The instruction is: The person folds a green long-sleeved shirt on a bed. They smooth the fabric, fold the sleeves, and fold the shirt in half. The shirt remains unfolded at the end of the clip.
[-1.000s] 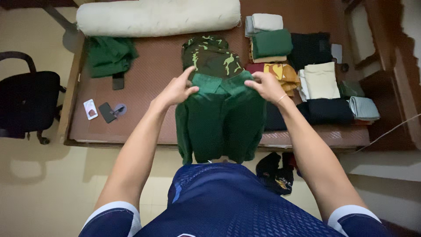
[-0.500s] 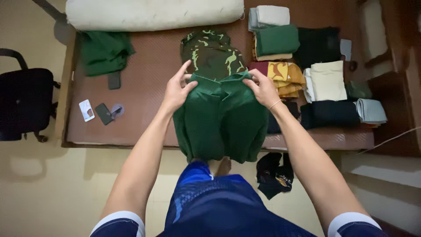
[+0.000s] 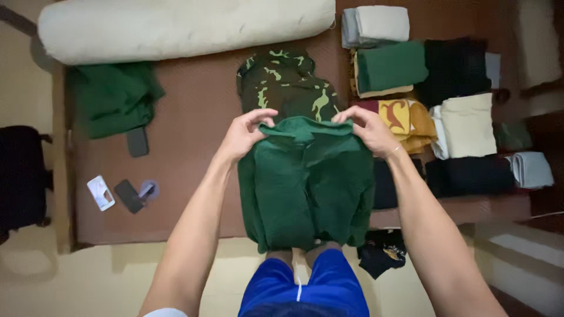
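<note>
I hold up a dark green garment (image 3: 305,182) by its top edge, and it hangs down over the front edge of a brown bed (image 3: 194,117). My left hand (image 3: 247,134) pinches the garment's upper left corner. My right hand (image 3: 367,130) grips the upper right corner. Behind the garment, a camouflage-patterned piece of clothing (image 3: 288,85) lies on the bed.
A long cream bolster (image 3: 182,26) lies along the far side. A crumpled green cloth (image 3: 114,97) sits at left. Folded clothes (image 3: 429,94) are stacked at right. Phones and a small card (image 3: 120,194) lie near the bed's left front. A dark cloth (image 3: 382,255) lies on the floor.
Both hands have drawn closer together at the garment's top and lifted it slightly. The view has tilted down, showing more floor and my blue shorts.
</note>
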